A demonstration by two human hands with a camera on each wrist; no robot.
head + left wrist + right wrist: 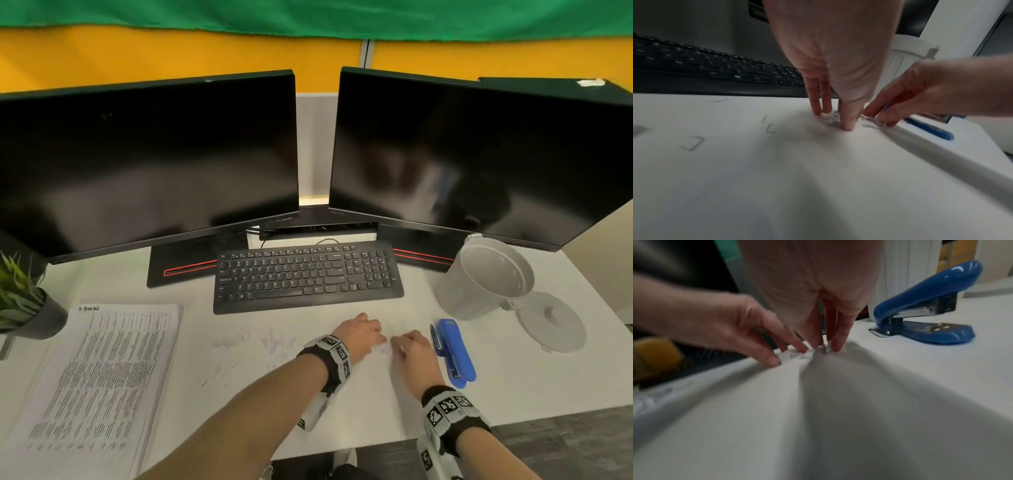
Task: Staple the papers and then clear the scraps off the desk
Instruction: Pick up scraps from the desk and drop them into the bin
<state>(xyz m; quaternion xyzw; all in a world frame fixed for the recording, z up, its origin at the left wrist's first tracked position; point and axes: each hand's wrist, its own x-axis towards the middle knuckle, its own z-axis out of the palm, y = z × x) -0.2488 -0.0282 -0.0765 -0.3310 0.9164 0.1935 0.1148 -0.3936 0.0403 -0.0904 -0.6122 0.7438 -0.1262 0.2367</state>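
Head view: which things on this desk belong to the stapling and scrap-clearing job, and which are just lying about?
Job in hand: printed papers, blue stapler, paper scraps, loose staples, open white bin, likely for the scraps.

Lying about: keyboard, left monitor, right monitor, potted plant.

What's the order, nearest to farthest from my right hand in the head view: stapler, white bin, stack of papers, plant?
1. Stapler, just right of the right hand.
2. White bin, farther back, right.
3. Stack of papers, on the left.
4. Plant, far left edge.
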